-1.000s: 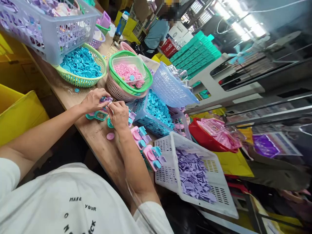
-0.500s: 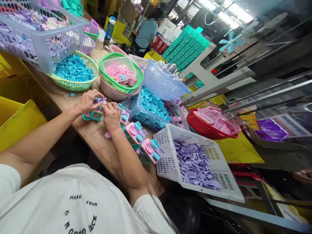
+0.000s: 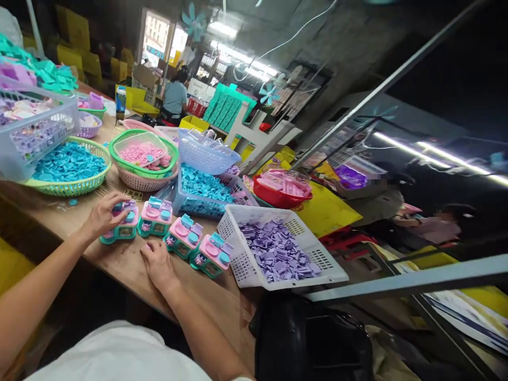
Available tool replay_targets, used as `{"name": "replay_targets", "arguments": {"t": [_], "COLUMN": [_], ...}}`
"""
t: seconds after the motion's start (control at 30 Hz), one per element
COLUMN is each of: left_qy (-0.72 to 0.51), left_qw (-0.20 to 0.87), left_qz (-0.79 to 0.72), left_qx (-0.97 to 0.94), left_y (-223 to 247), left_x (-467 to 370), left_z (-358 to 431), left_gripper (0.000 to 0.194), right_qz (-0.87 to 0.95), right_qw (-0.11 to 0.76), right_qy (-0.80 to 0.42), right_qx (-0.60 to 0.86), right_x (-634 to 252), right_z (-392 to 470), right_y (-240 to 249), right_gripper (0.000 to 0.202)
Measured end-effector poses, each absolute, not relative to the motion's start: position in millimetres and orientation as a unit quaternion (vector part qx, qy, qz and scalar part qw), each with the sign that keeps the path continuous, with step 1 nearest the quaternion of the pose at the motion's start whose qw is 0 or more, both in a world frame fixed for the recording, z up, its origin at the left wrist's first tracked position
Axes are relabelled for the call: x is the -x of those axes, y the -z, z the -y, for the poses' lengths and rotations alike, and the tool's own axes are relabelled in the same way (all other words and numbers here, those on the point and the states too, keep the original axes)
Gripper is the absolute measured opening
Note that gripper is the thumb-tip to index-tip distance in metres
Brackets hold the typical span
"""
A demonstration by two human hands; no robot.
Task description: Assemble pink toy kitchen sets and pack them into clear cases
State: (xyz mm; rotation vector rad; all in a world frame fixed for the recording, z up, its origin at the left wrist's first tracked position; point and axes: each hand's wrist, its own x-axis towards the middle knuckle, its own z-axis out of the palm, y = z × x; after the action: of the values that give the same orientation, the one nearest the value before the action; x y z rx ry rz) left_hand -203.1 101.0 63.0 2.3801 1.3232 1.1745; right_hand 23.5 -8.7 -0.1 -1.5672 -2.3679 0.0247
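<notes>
My left hand (image 3: 103,214) grips the leftmost toy kitchen (image 3: 121,228), fingers bent over its top. This toy has a turquoise base, a pink top, a round blue part and purple pieces. My right hand (image 3: 159,264) rests low at the table's front, its fingers closed around a small pink piece (image 3: 149,246) that is mostly hidden, apparently a disc. Three similar toys stand in a slanting row: one (image 3: 155,216) beside the held toy, another (image 3: 183,236) beyond my right hand, and the last (image 3: 211,255) by the white basket.
A white basket (image 3: 337,272) holds purple pieces. Behind the toys stand a blue crate (image 3: 186,205) of blue parts, a green basket (image 3: 115,153) with pink parts and a light-green basket (image 3: 71,186) of blue parts. A black bag (image 3: 309,338) lies near the table's right end. Other people sit farther off.
My right hand has left the leftmost toy and come down to the pink disc on the table. My left hand stays on that toy. The camera view has swung right and up.
</notes>
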Motion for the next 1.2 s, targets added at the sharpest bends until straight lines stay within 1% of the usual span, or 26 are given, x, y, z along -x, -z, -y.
{"name": "replay_targets", "arguments": {"t": [0.1, 0.13, 0.2, 0.27, 0.33, 0.4, 0.47, 0.53, 0.63, 0.7, 0.77, 0.87, 0.97, 1.03, 1.13, 1.17, 1.2], "left_qy": [-0.428, -0.438, -0.460, -0.486, -0.503, -0.498, -0.485, -0.489, -0.495, -0.457, -0.401, -0.329, -0.267, -0.231, -0.191, -0.184, -0.180], "left_qw": [0.053, 0.034, -0.013, -0.058, -0.087, -0.098, -0.103, -0.100, -0.085, -0.078, -0.088, -0.124, -0.159, -0.167, -0.146, -0.137, -0.128], "left_qz": [-0.446, -0.445, -0.447, -0.452, -0.444, -0.409, -0.351, -0.309, -0.315, -0.312, -0.285, -0.282, -0.335, -0.357, -0.362, -0.365, -0.368], "left_qx": [-0.784, -0.780, -0.767, -0.746, -0.736, -0.758, -0.795, -0.810, -0.806, -0.830, -0.866, -0.893, -0.890, -0.890, -0.901, -0.902, -0.903], "left_y": [-58.7, -58.5, -61.3, -67.7, -75.6, -82.8, -89.2, -97.4, -118.0, -136.8, -156.6, -184.0, -208.0, -220.1, -228.4, -228.2, -226.8], "left_x": [200.3, 200.2, 198.9, 193.0, 179.2, 157.6, 132.2, 108.5, 82.6, 70.8, 60.5, 43.7, 23.0, 6.8, -19.0, -26.9, -34.1], "left_z": [-97.1, -96.1, -92.7, -86.0, -76.9, -68.0, -62.3, -61.9, -75.7, -97.8, -130.7, -191.4, -247.1, -274.8, -302.8, -309.6, -315.4], "left_gripper": [0.041, 0.047, 0.066, 0.080, 0.087, 0.091, 0.091, 0.083, 0.057, 0.038, 0.029, 0.028, 0.029, 0.036, 0.059, 0.062, 0.060], "right_qz": [0.822, 0.823, 0.828, 0.837, 0.845, 0.844, 0.841, 0.839, 0.828, 0.810, 0.792, 0.780, 0.775, 0.767, 0.735, 0.725, 0.718], "right_qw": [0.128, 0.117, 0.100, 0.098, 0.108, 0.116, 0.108, 0.094, 0.083, 0.068, 0.050, 0.043, 0.066, 0.098, 0.166, 0.179, 0.182], "right_qy": [-0.009, -0.007, 0.001, 0.019, 0.052, 0.092, 0.125, 0.148, 0.173, 0.168, 0.147, 0.128, 0.137, 0.160, 0.174, 0.163, 0.145], "right_qx": [0.555, 0.556, 0.551, 0.537, 0.521, 0.515, 0.516, 0.515, 0.527, 0.557, 0.591, 0.611, 0.613, 0.614, 0.634, 0.645, 0.656], "right_x": [-20.3, -19.6, -18.8, -18.6, -19.0, -21.2, -27.3, -38.5, -64.5, -85.2, -105.7, -130.7, -148.0, -159.1, -180.8, -189.5, -198.7], "right_z": [-3.2, -5.1, -5.9, -4.6, -4.2, -7.2, -13.8, -23.9, -48.6, -74.2, -105.7, -151.4, -184.4, -202.1, -230.3, -240.3, -249.8], "right_y": [-7.4, -10.6, -18.4, -28.7, -42.6, -59.9, -80.0, -102.1, -137.3, -158.3, -173.1, -185.0, -199.2, -215.7, -243.3, -250.1, -254.7], "right_gripper": [0.017, 0.016, 0.015, 0.014, 0.013, 0.017, 0.022, 0.026, 0.028, 0.031, 0.033, 0.028, 0.021, 0.028, 0.038, 0.039, 0.040]}}
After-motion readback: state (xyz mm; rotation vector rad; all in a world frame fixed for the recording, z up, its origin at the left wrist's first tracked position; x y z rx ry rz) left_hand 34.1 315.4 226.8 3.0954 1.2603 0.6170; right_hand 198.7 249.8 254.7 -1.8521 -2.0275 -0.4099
